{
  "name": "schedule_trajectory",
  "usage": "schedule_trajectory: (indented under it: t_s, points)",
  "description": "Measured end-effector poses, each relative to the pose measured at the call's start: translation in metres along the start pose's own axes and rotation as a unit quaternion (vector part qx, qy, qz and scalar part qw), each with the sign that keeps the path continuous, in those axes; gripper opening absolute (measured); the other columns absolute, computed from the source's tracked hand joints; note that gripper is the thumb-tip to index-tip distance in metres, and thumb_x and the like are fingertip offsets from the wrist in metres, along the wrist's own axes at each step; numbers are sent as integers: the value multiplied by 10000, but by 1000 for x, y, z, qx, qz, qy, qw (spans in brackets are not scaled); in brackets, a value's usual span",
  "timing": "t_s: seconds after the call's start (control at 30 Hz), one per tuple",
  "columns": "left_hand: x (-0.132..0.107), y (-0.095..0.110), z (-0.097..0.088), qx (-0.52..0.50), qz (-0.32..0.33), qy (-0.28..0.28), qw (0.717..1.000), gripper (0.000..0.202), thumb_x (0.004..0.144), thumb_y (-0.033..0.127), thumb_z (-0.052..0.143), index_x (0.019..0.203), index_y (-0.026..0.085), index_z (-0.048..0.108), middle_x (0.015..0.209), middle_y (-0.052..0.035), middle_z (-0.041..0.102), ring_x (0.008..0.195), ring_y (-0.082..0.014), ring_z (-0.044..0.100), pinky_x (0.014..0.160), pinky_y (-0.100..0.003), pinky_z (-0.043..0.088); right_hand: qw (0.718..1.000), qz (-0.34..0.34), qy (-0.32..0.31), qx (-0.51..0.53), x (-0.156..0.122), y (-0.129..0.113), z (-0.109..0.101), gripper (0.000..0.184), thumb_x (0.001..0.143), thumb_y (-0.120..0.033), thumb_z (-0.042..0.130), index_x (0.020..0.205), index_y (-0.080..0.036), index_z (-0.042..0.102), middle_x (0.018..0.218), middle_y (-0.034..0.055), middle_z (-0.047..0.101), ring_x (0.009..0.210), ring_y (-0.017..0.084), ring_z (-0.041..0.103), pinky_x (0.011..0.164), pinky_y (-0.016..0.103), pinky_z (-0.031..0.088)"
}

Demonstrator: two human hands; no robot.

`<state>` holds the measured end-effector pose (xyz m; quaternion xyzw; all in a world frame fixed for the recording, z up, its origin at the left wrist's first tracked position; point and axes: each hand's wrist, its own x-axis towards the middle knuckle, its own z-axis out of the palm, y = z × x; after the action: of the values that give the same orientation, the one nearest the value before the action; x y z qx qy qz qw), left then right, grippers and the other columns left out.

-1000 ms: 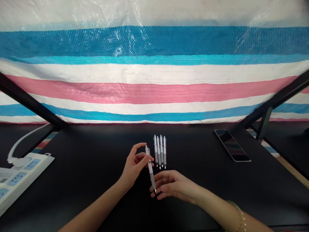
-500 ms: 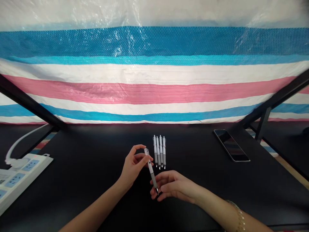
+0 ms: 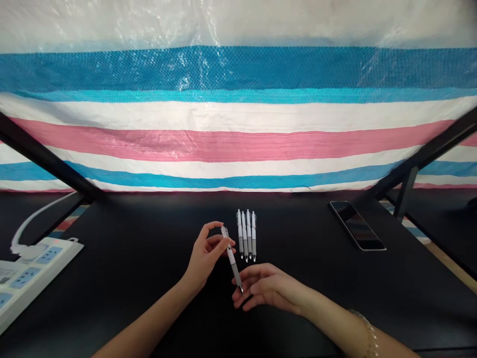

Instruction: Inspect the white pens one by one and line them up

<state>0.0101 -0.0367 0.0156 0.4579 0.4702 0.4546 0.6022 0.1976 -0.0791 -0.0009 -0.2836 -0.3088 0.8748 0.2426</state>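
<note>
A white pen with a grey grip (image 3: 231, 258) is held at its upper half by my left hand (image 3: 207, 253). The thumb lies across the barrel, and the index fingertip rests at the top end by the clip. It slants down to the right, its silver tip bare of any cap. Close to that tip is my right hand (image 3: 270, 288), its fingers loosely curved and apart, gripping nothing. The tip passes in front of these fingers; whether they touch cannot be made out. Just beyond, several similar white pens (image 3: 247, 236) lie side by side, tips toward me.
On the black table (image 3: 149, 223), a smartphone (image 3: 357, 226) with a dark screen lies at the right. A white power strip (image 3: 33, 273) with a plugged-in cable sits at the left. Black frame bars (image 3: 48, 159) slant at both sides, before a striped plastic sheet (image 3: 238, 144).
The pen has shifted very slightly up and left, its tip a little higher in front of my right fingers. Both hands are nearly still.
</note>
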Motion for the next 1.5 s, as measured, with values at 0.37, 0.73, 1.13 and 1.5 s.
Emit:
schedule_trajectory:
  t_s: [0.37, 0.73, 1.13, 1.5]
  points:
    - [4, -1, -2, -4, 7, -6, 1000, 390, 763, 338, 642, 1082, 228, 446, 749, -16, 702, 687, -185, 669, 691, -335, 524, 1000, -1, 2, 7, 1, -1, 0, 390, 671, -147, 619, 1056, -89, 594, 927, 137, 655, 881, 247, 644, 832, 391, 442]
    - [51, 20, -8, 114, 58, -45, 991, 426, 762, 334, 623, 1123, 209, 433, 799, -53, 713, 738, -170, 643, 598, -248, 500, 998, -2, -29, -55, -1, 0, 2, 366, 701, -208, 625, 1051, -107, 597, 932, 117, 653, 844, 208, 640, 772, 345, 472]
    - [64, -13, -7, 202, 90, 0, 975, 348, 706, 196, 603, 1045, 178, 525, 1060, -77, 552, 644, -113, 620, 647, -369, 579, 984, -54, -59, -158, -6, -7, 1, 374, 712, -259, 652, 1058, -128, 602, 954, 106, 649, 832, 175, 623, 752, 325, 484]
    - [-5, -18, -6, 418, 257, -105, 865, 640, 630, 166, 719, 1207, 267, 460, 1206, -61, 523, 1139, -267, 478, 973, -471, 399, 674, -283, 204, -651, -11, -34, -31, 585, 711, -251, 651, 1258, -243, 441, 1233, 85, 485, 1154, 225, 441, 980, 411, 362]
